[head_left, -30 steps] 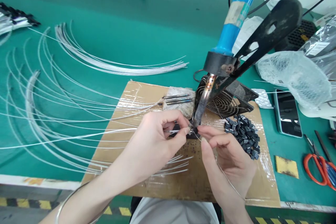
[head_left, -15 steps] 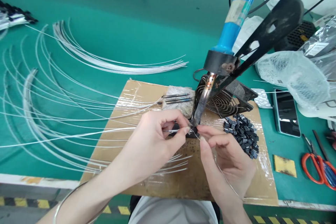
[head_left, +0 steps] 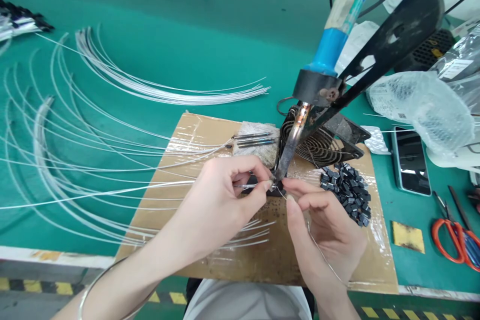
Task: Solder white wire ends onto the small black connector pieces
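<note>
Between thumb and fingertips my left hand [head_left: 228,205] pinches a thin white cable [head_left: 157,186] close to its end, just under the tip of the soldering iron [head_left: 287,157]. The iron has a blue handle and is clamped in a black stand [head_left: 390,50]. My right hand [head_left: 326,230] pinches a thin solder wire [head_left: 322,255], which runs back across the palm; its front end meets the iron tip and the cable end. Fingertips and iron hide the exact joint. A small black block [head_left: 253,182] lies below the left fingertips.
Several white cables [head_left: 93,135] spread across the cardboard [head_left: 255,267] and green table. Small black parts [head_left: 347,195] are piled right of a round fan grille [head_left: 313,142]. Farther right are a phone [head_left: 412,160], a yellow sponge [head_left: 408,236], scissors [head_left: 450,237] and plastic bags [head_left: 423,105].
Both hands stay almost still, with cable and solder wire at the iron tip. The view has shifted very slightly.
</note>
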Demonstrator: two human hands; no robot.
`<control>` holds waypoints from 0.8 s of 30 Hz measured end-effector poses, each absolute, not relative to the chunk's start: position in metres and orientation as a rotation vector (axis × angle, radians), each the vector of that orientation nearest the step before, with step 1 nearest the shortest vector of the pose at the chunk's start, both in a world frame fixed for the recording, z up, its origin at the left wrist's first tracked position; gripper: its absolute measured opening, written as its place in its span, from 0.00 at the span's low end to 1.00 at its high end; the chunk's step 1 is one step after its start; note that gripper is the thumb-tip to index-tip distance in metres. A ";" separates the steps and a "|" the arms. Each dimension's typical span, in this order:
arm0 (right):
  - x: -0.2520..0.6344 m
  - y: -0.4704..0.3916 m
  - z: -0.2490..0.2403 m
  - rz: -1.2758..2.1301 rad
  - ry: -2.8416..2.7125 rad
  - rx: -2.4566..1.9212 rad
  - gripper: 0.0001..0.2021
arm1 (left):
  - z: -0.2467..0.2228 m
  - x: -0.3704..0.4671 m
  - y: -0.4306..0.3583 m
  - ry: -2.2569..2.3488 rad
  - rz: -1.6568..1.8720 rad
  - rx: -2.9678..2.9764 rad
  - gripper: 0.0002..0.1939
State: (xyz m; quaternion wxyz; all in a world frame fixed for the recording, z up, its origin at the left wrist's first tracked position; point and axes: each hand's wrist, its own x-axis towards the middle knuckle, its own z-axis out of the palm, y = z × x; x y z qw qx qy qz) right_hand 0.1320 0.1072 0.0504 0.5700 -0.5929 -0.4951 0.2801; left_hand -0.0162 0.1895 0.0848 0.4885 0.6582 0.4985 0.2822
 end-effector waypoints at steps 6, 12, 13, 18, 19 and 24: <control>0.132 0.108 0.049 0.621 -1.182 -1.406 0.06 | 0.084 -0.016 0.190 1.211 0.661 1.609 0.07; 0.131 0.108 0.051 0.612 -1.189 -1.427 0.06 | 0.085 -0.016 0.189 1.216 0.671 1.607 0.07; 0.131 0.108 0.051 0.614 -1.190 -1.422 0.06 | 0.085 -0.016 0.189 1.216 0.671 1.607 0.07; 0.132 0.107 0.051 0.620 -1.210 -1.394 0.06 | 0.086 -0.017 0.189 1.214 0.665 1.604 0.07; 0.132 0.107 0.051 0.618 -1.213 -1.395 0.06 | 0.086 -0.017 0.189 1.215 0.666 1.605 0.07; 0.131 0.108 0.048 0.586 -1.208 -1.392 0.06 | 0.086 -0.017 0.189 1.214 0.674 1.612 0.07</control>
